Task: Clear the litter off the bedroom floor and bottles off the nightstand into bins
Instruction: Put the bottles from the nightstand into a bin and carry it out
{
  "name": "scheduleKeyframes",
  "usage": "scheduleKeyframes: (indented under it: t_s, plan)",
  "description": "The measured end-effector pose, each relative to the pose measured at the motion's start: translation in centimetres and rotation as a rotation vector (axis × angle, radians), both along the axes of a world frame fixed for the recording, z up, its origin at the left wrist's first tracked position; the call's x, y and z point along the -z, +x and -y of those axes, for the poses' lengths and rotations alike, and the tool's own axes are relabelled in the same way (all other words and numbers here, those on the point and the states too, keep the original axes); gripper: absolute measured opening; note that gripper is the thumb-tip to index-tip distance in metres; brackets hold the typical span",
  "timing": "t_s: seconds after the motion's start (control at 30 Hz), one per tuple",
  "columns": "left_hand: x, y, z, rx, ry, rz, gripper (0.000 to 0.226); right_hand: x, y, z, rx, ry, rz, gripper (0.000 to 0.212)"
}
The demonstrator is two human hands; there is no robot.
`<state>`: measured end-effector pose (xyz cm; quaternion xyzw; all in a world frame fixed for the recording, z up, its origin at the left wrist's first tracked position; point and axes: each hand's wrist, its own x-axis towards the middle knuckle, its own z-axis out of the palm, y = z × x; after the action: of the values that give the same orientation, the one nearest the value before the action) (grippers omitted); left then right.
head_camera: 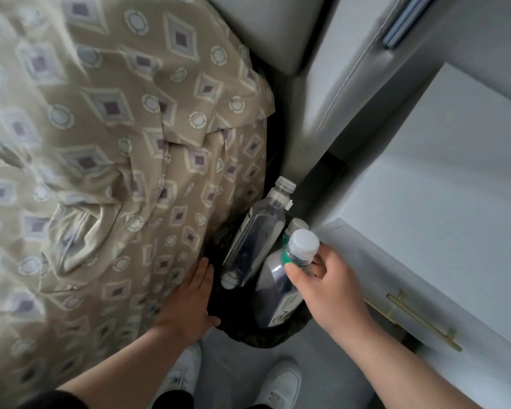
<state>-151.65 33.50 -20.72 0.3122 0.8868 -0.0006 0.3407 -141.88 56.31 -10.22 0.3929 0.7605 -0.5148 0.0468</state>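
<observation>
My right hand [331,278] pinches the neck of a green-labelled bottle [281,290], thumb and fingers curled just under its white cap. Its body hangs straight below my grip, already inside the black bin [266,339], beside a clear bottle [255,231] leaning there. My left hand [189,302] rests flat against the bedspread [101,143], fingers straight.

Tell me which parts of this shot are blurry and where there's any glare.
Head view: the patterned bedspread is smeared by motion blur, worst at left; the right hand and its green-banded bottle are fairly sharp; mild highlights on the bottles; wide-angle bending along the nightstand.
</observation>
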Motion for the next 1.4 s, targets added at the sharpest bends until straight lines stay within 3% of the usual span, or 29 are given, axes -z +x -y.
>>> scheduleKeyframes:
  t_s: [0.13, 0.3, 0.53, 0.73, 0.83, 0.97, 1.1, 1.23, 1.4]
  plan:
    - [0.3, 0.0, 0.2, -0.020, 0.022, 0.022, 0.110, 2.7, -0.9, 0.6, 0.036, -0.031, 0.071, 0.057]
    - [0.8, 0.0, 0.4, -0.035, 0.050, 0.037, 0.111, 4.3, -2.7, 0.6, 0.095, -0.034, 0.133, 0.036]
    - [1.1, 0.3, 0.5, -0.058, 0.054, 0.046, 0.113, 5.5, -4.2, 1.3, 0.113, -0.020, 0.137, 0.028]
    - [1.1, 0.5, 0.5, -0.129, 0.089, 0.084, 0.114, 5.8, -2.1, 1.7, 0.227, -0.124, 0.087, 0.039]
    - [1.0, 0.4, 0.1, -0.282, 0.180, 0.197, 0.104, 6.3, 0.5, 1.7, 0.351, -0.046, 0.079, 0.037]
    - [0.4, 0.2, -1.2, -0.615, 0.370, 0.218, 0.072, 7.6, 2.9, -0.2, 0.428, 0.008, 0.196, 0.024]
    - [0.5, -1.7, -3.6, -0.856, 0.440, 0.305, 0.057, 9.3, 2.9, -1.9, 0.356, -0.112, 0.290, 0.024]
    - [0.9, -3.3, -4.6, -1.055, 0.406, 0.473, 0.042, 10.4, 2.4, -1.8, 0.405, -0.358, 0.290, 0.032]
    - [1.1, -4.4, -4.4, -1.109, 0.379, 0.603, 0.067, 10.7, 2.1, -1.3, 0.524, -0.484, 0.334, 0.048]
